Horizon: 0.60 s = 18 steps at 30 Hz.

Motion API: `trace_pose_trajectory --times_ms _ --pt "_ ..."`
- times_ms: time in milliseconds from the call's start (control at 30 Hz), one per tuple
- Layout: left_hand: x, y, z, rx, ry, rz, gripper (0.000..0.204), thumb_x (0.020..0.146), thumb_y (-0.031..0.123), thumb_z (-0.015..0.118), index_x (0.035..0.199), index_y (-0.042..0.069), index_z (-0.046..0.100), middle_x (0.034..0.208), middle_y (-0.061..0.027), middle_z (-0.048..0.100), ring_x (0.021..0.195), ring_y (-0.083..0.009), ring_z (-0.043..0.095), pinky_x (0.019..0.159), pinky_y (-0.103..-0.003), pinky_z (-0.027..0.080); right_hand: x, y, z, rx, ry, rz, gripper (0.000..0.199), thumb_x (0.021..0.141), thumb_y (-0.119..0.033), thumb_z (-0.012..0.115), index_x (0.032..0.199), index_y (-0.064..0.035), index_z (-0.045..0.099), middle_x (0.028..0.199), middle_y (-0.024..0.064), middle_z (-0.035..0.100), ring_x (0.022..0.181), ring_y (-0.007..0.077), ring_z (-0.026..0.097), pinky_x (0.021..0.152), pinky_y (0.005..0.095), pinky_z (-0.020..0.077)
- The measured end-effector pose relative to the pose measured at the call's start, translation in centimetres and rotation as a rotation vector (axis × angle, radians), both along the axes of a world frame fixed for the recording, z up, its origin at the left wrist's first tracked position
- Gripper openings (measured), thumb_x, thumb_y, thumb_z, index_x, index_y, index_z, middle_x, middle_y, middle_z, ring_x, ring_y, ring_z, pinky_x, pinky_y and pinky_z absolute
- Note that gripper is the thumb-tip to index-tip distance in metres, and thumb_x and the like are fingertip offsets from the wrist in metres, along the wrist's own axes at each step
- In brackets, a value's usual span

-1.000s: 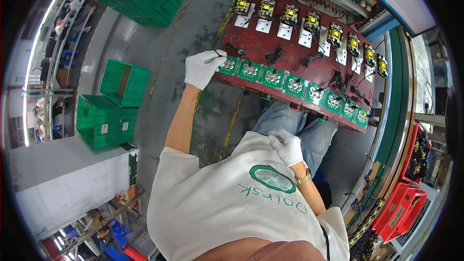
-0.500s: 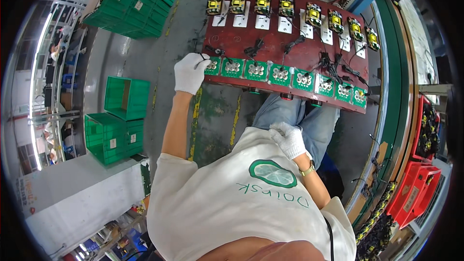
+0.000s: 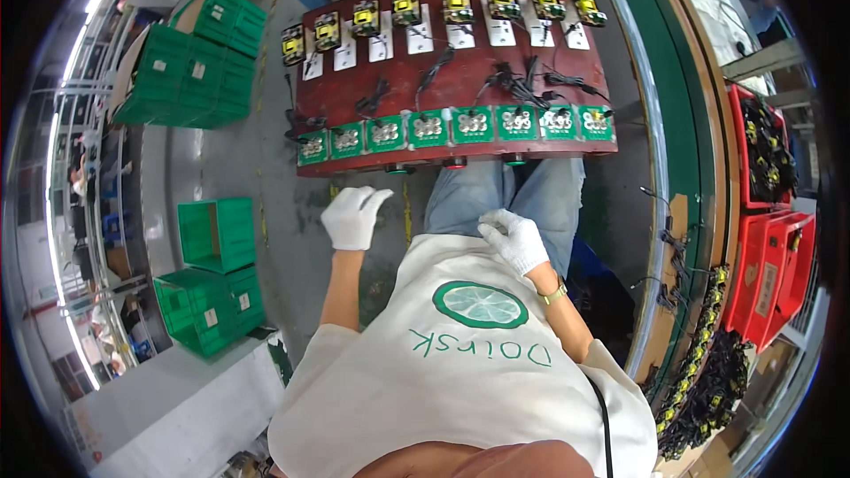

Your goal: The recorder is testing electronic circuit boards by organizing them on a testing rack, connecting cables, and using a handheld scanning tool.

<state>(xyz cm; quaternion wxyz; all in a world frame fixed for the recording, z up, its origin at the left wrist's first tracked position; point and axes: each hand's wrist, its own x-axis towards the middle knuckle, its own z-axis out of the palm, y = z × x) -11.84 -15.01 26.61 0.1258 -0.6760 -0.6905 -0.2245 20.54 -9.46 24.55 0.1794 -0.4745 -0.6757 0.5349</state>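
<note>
Both my hands wear white gloves. My left hand (image 3: 352, 216) hangs in the air just below the near left edge of a dark red test board (image 3: 443, 88), fingers loosely curled and holding nothing. My right hand (image 3: 515, 239) rests against my white shirt at my lap, fingers bent, also without anything in it. The board carries a near row of green circuit boards (image 3: 460, 127), a far row of yellow-topped parts (image 3: 443, 7) and black cables (image 3: 522, 80) between them.
Green plastic crates stand on the floor at my left (image 3: 212, 235) and stacked at the far left (image 3: 199, 62). A green-edged conveyor (image 3: 660, 150) runs along my right, with red bins (image 3: 770, 248) of black cables beyond it. My jeans-clad legs (image 3: 505, 195) sit under the board.
My left hand has pulled back from the green circuit boards at the board's left end and now hovers below its edge. The view has swung right, centring the board.
</note>
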Motion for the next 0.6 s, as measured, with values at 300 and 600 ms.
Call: trace_pose_trajectory --times_ms 300,600 --pt "1.8 3.6 -3.3 0.055 -0.046 0.099 0.005 0.083 0.013 0.083 0.085 0.009 0.081 0.080 -0.0016 0.073 0.062 -0.0216 0.062 0.061 -0.033 0.048 3.8 4.3 3.2 -0.009 0.056 -0.261 0.019 0.095 -0.011 0.073 0.111 -0.0016 0.075 0.091 0.0049 0.076 0.073 0.0152 0.066 0.072 0.0292 0.0551" --pt "13.6 13.2 4.8 0.018 -0.489 -0.150 0.024 0.096 0.006 0.067 0.119 0.003 0.075 0.107 -0.0130 0.077 0.080 -0.0290 0.070 0.075 -0.038 0.056 1.7 15.6 5.5 0.719 -0.258 -0.449 0.025 0.097 -0.030 0.066 0.099 -0.0061 0.071 0.095 0.0121 0.074 0.081 0.0352 0.072 0.075 0.0431 0.0565"
